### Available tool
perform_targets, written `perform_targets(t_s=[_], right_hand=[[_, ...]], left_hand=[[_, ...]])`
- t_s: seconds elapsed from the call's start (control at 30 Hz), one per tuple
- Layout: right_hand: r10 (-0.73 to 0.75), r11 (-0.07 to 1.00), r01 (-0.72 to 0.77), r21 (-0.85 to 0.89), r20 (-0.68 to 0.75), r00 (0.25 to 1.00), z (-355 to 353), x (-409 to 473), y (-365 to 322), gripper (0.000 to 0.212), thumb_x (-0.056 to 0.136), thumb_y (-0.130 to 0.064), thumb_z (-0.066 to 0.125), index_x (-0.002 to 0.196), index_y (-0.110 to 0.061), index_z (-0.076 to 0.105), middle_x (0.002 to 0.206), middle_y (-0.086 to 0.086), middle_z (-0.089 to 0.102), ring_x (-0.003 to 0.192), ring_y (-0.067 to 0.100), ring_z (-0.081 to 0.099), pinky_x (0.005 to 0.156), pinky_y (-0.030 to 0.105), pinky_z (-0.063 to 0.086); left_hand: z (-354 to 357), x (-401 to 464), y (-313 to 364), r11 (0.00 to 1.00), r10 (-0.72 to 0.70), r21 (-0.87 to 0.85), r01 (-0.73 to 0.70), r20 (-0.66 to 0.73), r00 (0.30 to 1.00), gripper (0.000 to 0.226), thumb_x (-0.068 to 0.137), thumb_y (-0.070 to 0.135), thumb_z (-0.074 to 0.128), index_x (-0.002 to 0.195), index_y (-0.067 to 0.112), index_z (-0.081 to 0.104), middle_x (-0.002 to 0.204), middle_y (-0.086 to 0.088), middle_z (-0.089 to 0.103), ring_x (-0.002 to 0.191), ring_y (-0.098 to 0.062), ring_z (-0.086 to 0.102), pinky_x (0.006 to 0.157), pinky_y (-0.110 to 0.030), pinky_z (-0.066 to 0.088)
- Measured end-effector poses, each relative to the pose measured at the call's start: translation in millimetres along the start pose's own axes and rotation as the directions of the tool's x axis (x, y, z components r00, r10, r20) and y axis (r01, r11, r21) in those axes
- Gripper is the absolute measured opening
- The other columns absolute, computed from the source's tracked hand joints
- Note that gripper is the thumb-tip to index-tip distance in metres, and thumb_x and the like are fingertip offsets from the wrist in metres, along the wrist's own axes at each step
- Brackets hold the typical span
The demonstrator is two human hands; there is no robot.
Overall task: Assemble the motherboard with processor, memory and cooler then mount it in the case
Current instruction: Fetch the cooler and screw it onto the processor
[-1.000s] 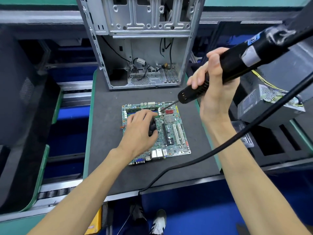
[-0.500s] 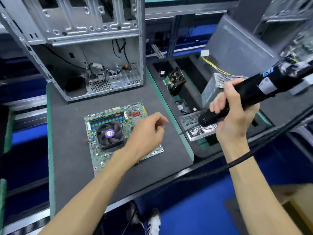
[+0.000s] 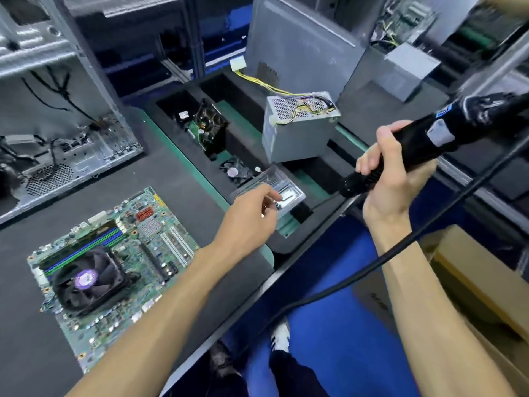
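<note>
1. The case (image 3: 65,116) on the far left is bare grey metal, a bit shiny, with small round holes punched in it.
2. The mat (image 3: 177,179) under it is dark, soft-looking and not shiny.
3. The motherboard (image 3: 120,253) on the near left is a hard green board with tiny shiny metal bits.
4. The cooler (image 3: 86,282) on it is black plastic with a glossy purple sticker.
5. The power supply (image 3: 297,130) in the far middle is dull grey metal with a mesh top.
6. The screwdriver (image 3: 415,147) on the right is black plastic.
7. The small box (image 3: 286,190) looks like clear, shiny plastic.
8. The carton (image 3: 472,282) on the near right is brown cardboard.
</note>
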State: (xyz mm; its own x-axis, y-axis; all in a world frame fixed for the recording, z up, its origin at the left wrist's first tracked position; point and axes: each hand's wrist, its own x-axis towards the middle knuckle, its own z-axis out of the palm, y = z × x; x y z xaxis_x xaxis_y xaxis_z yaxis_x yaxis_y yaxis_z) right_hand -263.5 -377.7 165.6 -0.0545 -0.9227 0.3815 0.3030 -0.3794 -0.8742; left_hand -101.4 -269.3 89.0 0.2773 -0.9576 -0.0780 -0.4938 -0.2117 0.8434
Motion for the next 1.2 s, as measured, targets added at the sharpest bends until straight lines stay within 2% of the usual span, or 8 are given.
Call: perform_targets(t_s=[0.27,0.47,0.57,0.73,0.83,1.0,1.1,1.2], right_hand=[[0.026,0.997,-0.023,0.07,-0.038,0.999,-42.6,60.4,43.8,0.011,0.091,-0.011,0.064,0.086,-0.021,0.062,0.054,0.001,0.046,0.047,0.021,0.043,0.059,0.034,0.042],[0.046,0.998,-0.04,-0.042,0.154,0.987,-66.0,77.7,89.2,0.019,0.093,-0.009,0.062,0.088,-0.027,0.062,0.059,-0.003,0.052,0.05,0.021,0.048,0.06,0.039,0.045],[0.072,0.994,-0.044,-0.098,0.293,0.953,-68.4,73.8,108.0,0.023,0.089,-0.012,0.068,0.089,-0.034,0.063,0.072,-0.011,0.06,0.057,0.015,0.055,0.063,0.03,0.051],[0.166,0.972,-0.03,-0.235,0.584,0.795,-77.9,63.5,142.5,0.021,0.085,-0.03,0.08,0.093,-0.021,0.063,0.076,-0.02,0.062,0.065,0.007,0.058,0.068,0.025,0.05],[0.175,0.953,0.057,-0.296,0.698,0.694,-83.5,54.9,160.3,0.033,0.077,-0.011,0.086,0.098,-0.023,0.063,0.087,-0.019,0.063,0.073,0.009,0.061,0.069,0.032,0.055],[0.166,0.917,0.213,-0.338,0.807,0.567,-87.3,40.6,170.7,0.036,0.073,-0.017,0.079,0.103,-0.027,0.063,0.1,-0.024,0.063,0.087,0.012,0.064,0.077,0.03,0.053],[0.219,0.845,0.344,-0.409,0.852,0.476,-83.8,27.5,168.2,0.032,0.071,-0.019,0.079,0.1,-0.02,0.065,0.091,-0.008,0.067,0.08,0.018,0.057,0.075,0.036,0.05],[0.219,0.814,0.39,-0.43,0.85,0.479,-81.3,21.3,163.8,0.026,0.071,-0.018,0.076,0.094,-0.014,0.067,0.084,-0.003,0.067,0.074,0.016,0.052,0.073,0.033,0.047]], left_hand=[[38.9,47.2,11.5,0.996,-0.087,0.024,0.087,-0.017,0.996,0.026,0.089,0.012,0.048,0.1,0.032,0.062,0.085,0.012,0.065,0.065,-0.011,0.056,0.063,-0.03,0.049],[68.2,81.9,16.8,0.985,-0.163,0.053,0.165,-0.044,0.986,0.026,0.089,0.014,0.05,0.099,0.034,0.062,0.086,0.014,0.066,0.068,-0.011,0.06,0.067,-0.038,0.055],[77.5,90.6,17.4,0.979,-0.19,0.061,0.193,-0.055,0.98,0.026,0.09,0.013,0.05,0.101,0.033,0.063,0.086,0.016,0.066,0.075,-0.009,0.063,0.073,-0.04,0.056],[77.6,92.9,15.5,0.967,-0.23,0.088,0.241,-0.112,0.967,0.026,0.09,0.013,0.051,0.099,0.035,0.063,0.085,0.016,0.067,0.081,-0.008,0.063,0.078,-0.038,0.055],[73.4,89.7,11.6,0.958,-0.255,0.092,0.27,-0.145,0.956,0.026,0.09,0.013,0.052,0.097,0.036,0.064,0.083,0.017,0.066,0.079,-0.008,0.063,0.076,-0.036,0.055],[69.0,82.6,4.9,0.957,-0.253,0.101,0.272,-0.166,0.953,0.026,0.089,0.012,0.053,0.095,0.035,0.064,0.081,0.015,0.067,0.075,-0.009,0.062,0.075,-0.034,0.054],[68.1,76.3,-0.1,0.957,-0.256,0.095,0.274,-0.167,0.952,0.024,0.091,0.012,0.056,0.095,0.033,0.064,0.083,0.014,0.067,0.08,-0.01,0.064,0.079,-0.037,0.054],[67.7,69.6,-4.0,0.957,-0.267,0.071,0.283,-0.178,0.947,0.023,0.091,0.012,0.056,0.093,0.034,0.065,0.082,0.012,0.067,0.078,-0.013,0.063,0.078,-0.039,0.054]])
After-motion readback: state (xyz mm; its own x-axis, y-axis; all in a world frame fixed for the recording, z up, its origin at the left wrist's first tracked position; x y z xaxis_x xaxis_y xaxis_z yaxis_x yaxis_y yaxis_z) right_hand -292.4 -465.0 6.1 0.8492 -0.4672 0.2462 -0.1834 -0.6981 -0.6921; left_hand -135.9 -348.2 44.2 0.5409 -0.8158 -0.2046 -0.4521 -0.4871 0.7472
